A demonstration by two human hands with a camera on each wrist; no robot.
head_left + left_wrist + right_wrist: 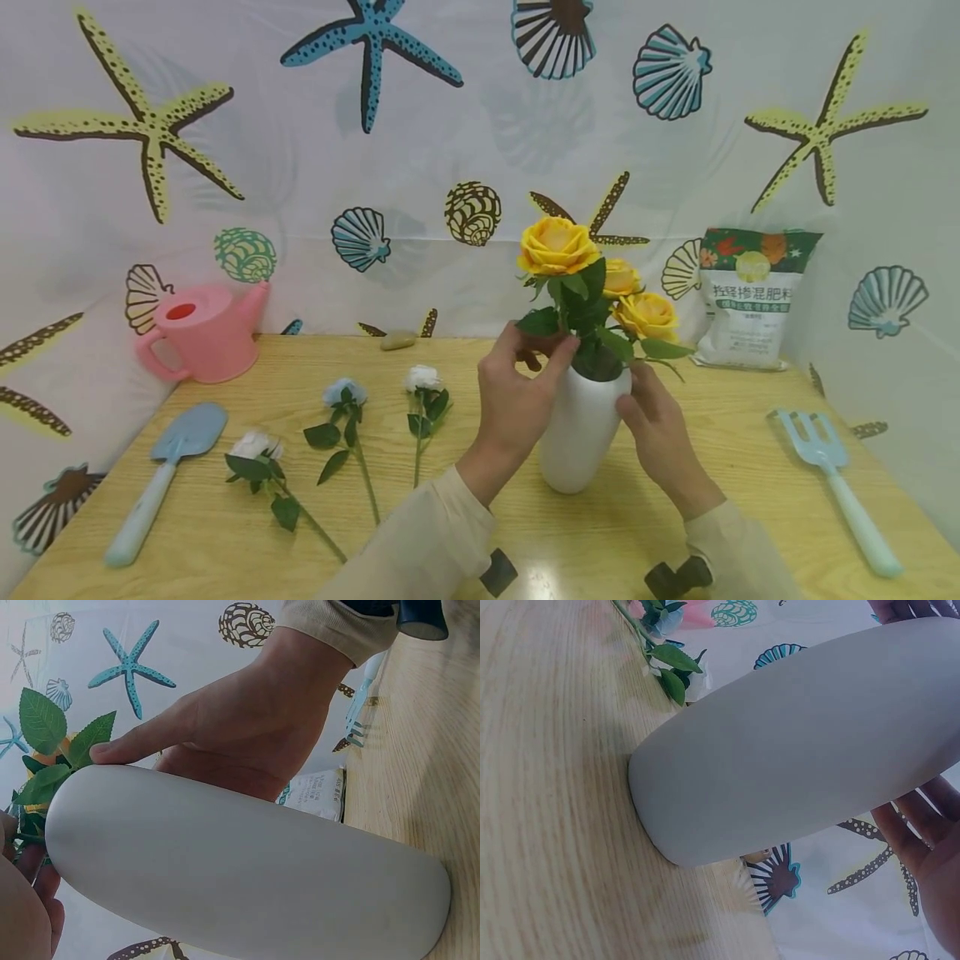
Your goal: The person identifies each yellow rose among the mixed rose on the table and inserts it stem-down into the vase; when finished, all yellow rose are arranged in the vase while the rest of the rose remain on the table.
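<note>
White vase (579, 433) stands upright mid-table, yellow roses (557, 247) in its mouth. Left hand (513, 400) pinches a stem at the rim; right hand (654, 417) rests relaxed fingers against the vase's right shoulder. Vase judged smooth, slippery, top-heavy, breakable: grip the body, not the stems.

Wooden table (750, 467), under both hands. Pink watering can (202, 332), far to the left of the left hand at the table's back edge. Pale blue trowel (161, 475), left of that hand, near the left edge. Three loose roses lying flat between trowel and left hand: white rose (255, 446), blue rose (343, 393), second white rose (422, 379). Small stone (397, 339), beyond the left hand. Fertilizer bag (750, 300), upright beyond the right hand. Pale blue hand fork (832, 475), right of that hand. Starfish-and-shell backdrop (450, 125) behind.
</note>
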